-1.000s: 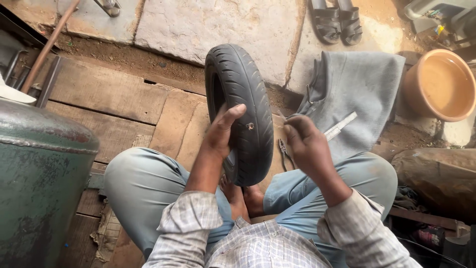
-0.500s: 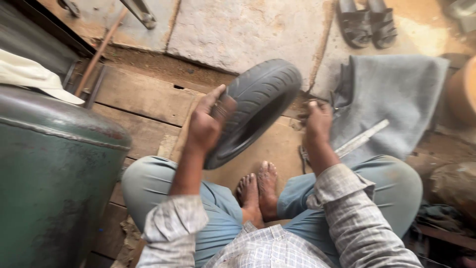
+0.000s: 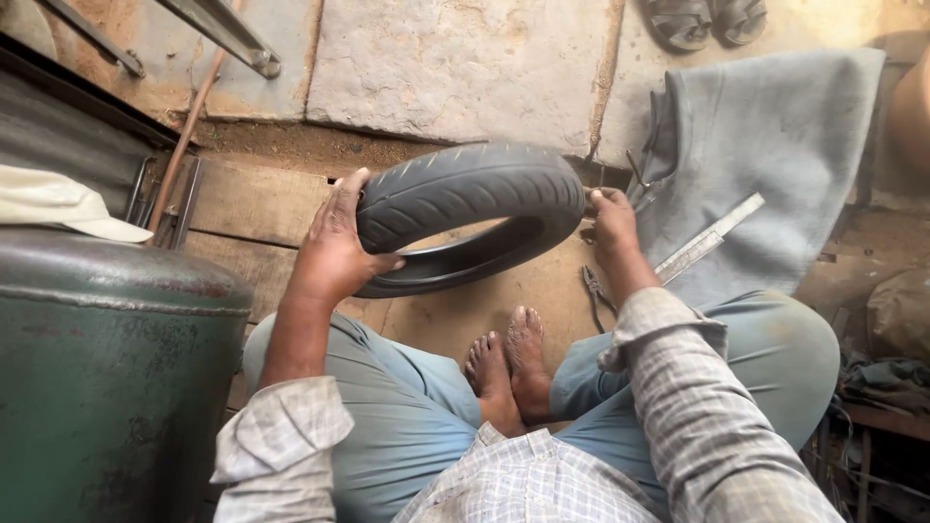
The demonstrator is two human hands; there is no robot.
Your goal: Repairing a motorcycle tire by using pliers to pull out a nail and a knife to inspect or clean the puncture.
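Person seated cross-legged on wooden boards (image 3: 262,199); black tyre (image 3: 470,208) held near-flat above bare feet (image 3: 509,363), w/ both hands; left hand (image 3: 334,247) clamped on tyre's left side, thumb hooked inside rim; right hand (image 3: 612,221) closed on tyre's right edge; metal ruler (image 3: 707,237) lies on grey cloth (image 3: 775,145) just beside right wrist; pliers (image 3: 593,291) on floor near right forearm; green drum (image 3: 107,368) at left, cap (image 3: 58,203) on top.
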